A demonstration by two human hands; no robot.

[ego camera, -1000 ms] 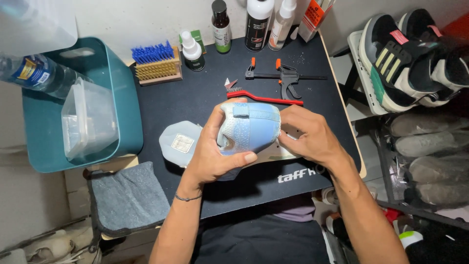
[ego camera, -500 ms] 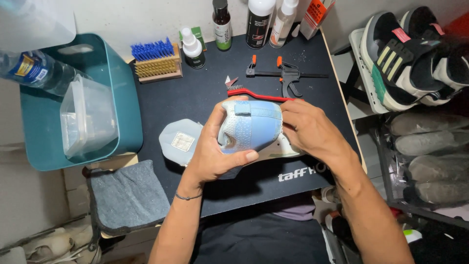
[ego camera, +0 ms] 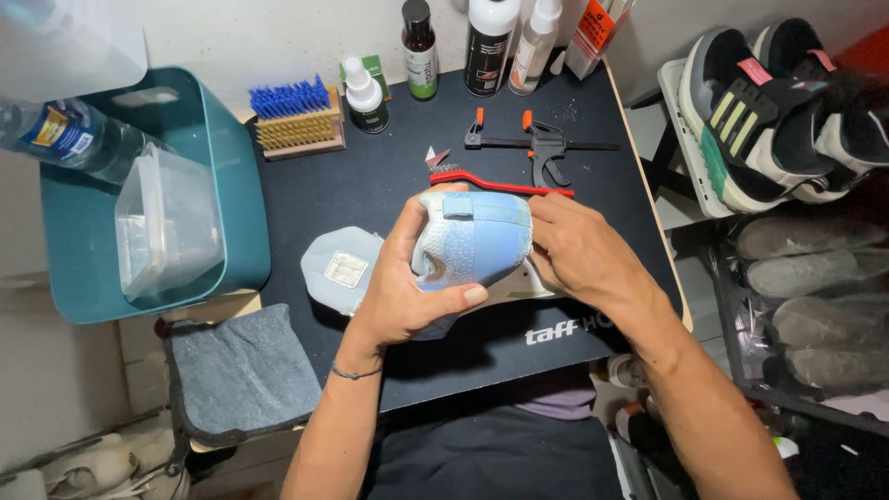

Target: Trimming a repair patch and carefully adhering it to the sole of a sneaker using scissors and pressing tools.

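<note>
Black table (ego camera: 370, 185), cluttered: brush (ego camera: 294, 118), bottles (ego camera: 419, 37), clamp (ego camera: 537, 148), red tool (ego camera: 500, 182), teal bin (ego camera: 222, 167) at left. Pale blue shoe (ego camera: 477, 239) held above centre; left hand (ego camera: 407, 287) clasps its heel, right hand (ego camera: 579, 252) grips its side. Insole (ego camera: 338, 268) lies beneath.

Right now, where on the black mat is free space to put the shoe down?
The mat is bare between the wooden brush and the clamp, above the insole. The near edge below the left hand is also bare. The far edge is crowded with bottles; the red brush lies just behind the shoe.
</note>
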